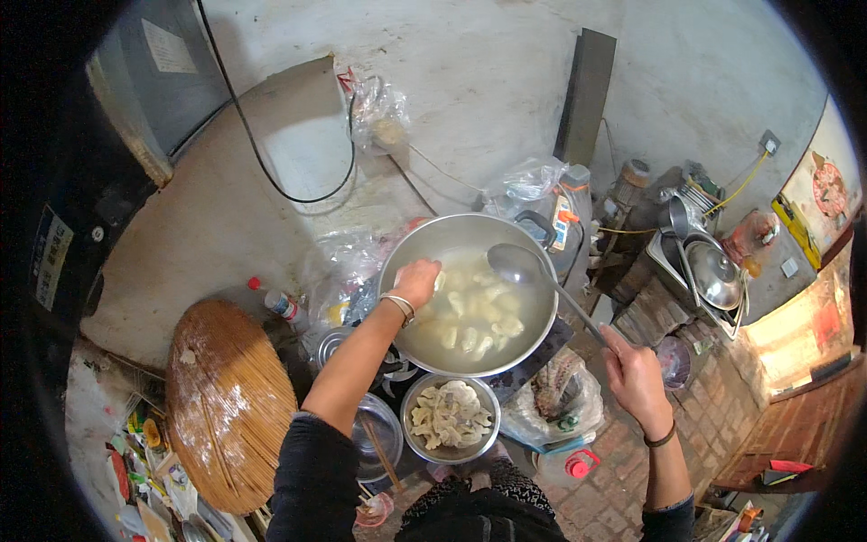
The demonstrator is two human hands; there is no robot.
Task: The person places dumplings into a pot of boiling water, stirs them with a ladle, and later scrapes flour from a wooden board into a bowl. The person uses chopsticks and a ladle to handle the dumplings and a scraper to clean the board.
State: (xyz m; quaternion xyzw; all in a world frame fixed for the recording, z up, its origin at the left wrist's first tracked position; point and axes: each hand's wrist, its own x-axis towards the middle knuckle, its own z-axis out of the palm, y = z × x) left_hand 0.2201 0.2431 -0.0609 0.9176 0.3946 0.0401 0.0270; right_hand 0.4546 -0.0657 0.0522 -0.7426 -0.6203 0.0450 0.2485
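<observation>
A large metal pot (pixel 467 369) holds cloudy water with several pale dumplings (pixel 467 308) in it. My left hand (pixel 416 281) is above the pot's left side, fingers curled. A pale piece shows by its fingertips; whether it is gripped, I cannot tell. My right hand (pixel 633 372) grips the long handle of a metal ladle (pixel 518 264), index finger stretched along it. The ladle's bowl is over the pot's right side, at the far edge of the dumplings. Right below the pot in view is a metal bowl (pixel 406 433) heaped with dumplings (pixel 452 413).
Left stands a round reed tray (pixel 230 406), dusted with flour. A glass lid (pixel 372 447) with chopsticks (pixel 383 450) lies near my left arm. Plastic bags (pixel 562 406) and a red-capped jug (pixel 565 467) are at right. Farther right are a lidded pan (pixel 714 274) and bricks (pixel 650 318).
</observation>
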